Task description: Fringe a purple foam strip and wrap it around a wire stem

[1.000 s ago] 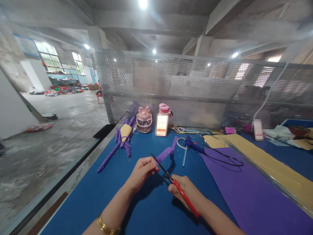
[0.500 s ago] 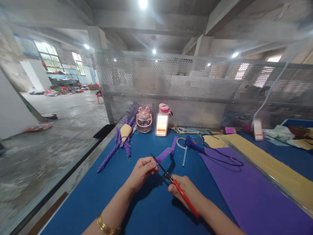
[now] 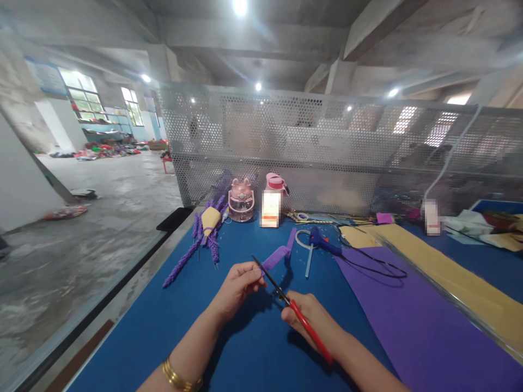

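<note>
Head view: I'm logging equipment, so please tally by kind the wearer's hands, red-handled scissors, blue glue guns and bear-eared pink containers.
Hands: 2, the left hand and the right hand
Red-handled scissors: 1
Blue glue gun: 1
Bear-eared pink container: 1
Total: 5

The left hand (image 3: 242, 279) pinches a purple strip (image 3: 274, 259), and the right hand (image 3: 312, 314) holds red-handled scissors (image 3: 302, 320), whose blades lie at the strip, just beside the left hand. Below them is the blue worktop (image 3: 245, 354), on which a blue glue gun (image 3: 324, 244) rests near a large purple sheet (image 3: 392, 305). Farther back, a pink bottle (image 3: 241, 202) stands before a perforated metal screen (image 3: 306, 144).
</note>
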`<state>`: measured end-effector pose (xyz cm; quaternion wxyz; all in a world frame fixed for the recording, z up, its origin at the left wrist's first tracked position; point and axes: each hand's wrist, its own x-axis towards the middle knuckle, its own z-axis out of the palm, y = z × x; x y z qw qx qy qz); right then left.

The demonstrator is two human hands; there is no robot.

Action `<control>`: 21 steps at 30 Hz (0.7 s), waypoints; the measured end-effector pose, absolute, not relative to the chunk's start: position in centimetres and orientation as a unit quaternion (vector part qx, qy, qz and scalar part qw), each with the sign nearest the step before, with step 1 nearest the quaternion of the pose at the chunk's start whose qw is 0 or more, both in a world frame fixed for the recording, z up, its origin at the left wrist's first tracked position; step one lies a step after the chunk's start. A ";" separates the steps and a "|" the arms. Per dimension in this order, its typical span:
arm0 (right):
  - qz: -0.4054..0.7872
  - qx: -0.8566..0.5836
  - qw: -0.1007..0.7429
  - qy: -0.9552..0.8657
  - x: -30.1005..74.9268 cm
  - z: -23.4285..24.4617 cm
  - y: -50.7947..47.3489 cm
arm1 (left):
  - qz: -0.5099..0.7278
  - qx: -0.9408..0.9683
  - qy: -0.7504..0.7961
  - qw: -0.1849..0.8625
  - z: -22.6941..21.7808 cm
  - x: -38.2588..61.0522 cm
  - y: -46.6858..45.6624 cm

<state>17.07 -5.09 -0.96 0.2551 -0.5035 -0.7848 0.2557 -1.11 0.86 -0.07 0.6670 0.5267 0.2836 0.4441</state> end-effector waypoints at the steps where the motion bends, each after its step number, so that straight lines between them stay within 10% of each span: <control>1: 0.254 -0.506 0.254 -0.784 17.0 -0.9 -5.1 | 0.446 0.527 0.283 0.666 -0.1 -1.1 0.9; 21: 0.118 -0.567 0.214 -0.786 17.0 -1.0 -5.1 | 0.456 0.529 0.285 0.656 -0.1 -1.4 0.8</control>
